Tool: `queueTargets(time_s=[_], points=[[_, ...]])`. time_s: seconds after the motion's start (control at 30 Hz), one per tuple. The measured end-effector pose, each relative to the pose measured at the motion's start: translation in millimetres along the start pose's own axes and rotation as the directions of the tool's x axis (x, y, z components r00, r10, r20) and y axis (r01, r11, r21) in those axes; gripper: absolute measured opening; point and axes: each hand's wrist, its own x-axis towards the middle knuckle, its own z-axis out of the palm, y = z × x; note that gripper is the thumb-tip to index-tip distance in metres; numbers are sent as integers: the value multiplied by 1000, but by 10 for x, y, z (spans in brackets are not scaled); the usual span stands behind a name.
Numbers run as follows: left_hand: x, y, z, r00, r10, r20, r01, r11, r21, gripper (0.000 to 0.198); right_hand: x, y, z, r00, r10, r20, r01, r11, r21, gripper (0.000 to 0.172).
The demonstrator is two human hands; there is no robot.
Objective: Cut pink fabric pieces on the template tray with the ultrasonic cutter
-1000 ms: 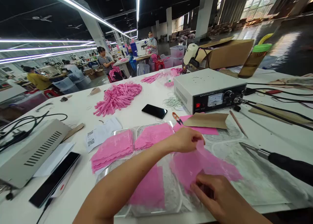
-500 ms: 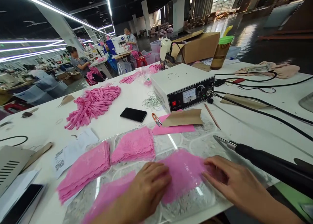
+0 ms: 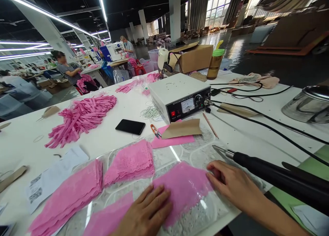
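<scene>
Worktop (image 3: 120, 109): long and white, strewn with pink trimmings and cables.
Control box (image 3: 180, 95): white casing, dark dial panel, standing beyond the clear sheet.
Clear sheet (image 3: 190, 152): glossy plate laid flat at the near edge, carrying the lace.
Strip heap (image 3: 79, 117): loose pink strips piled to the far left.
Black tool (image 3: 272, 176): dark handle with a metal tip, lying just right of the right hand.
Lace stacks (image 3: 131, 162): two pink piles on the sheet's left part, side by side.
Lace piece (image 3: 186, 186): one pink piece lying flat on the sheet at the near edge, between the two hands.
Left hand (image 3: 147, 212): palm down on the piece's near left corner, fingers spread and pressing flat, pinching nothing.
Right hand (image 3: 231, 186): palm down at the piece's right edge, fingers loosely spread, tips touching the lace.
Phone (image 3: 130, 127): dark, face up, beyond the stacks.
Snips (image 3: 155, 130): orange-handled, just right of the phone.
</scene>
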Motion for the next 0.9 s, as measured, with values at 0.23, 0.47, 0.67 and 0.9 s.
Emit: queueTargets(time_s=[0.23, 0.47, 0.67, 0.9], points=[[-42, -23, 73, 999, 37, -5, -36, 997, 64, 38, 42, 14, -16, 999, 15, 30, -16, 1000, 18, 25], [-61, -12, 106, 999, 39, -32, -36, 996, 86, 37, 70, 18, -1, 998, 31, 55, -31, 1000, -2, 20], [-73, -4, 91, 1000, 24, -17, -23, 998, 67, 36, 92, 7, -14, 995, 34, 98, -34, 999, 4, 26], [-97, -35, 89, 999, 29, -26, -27, 997, 75, 36, 121, -34, -46, 992, 46, 116, -47, 999, 1, 23]])
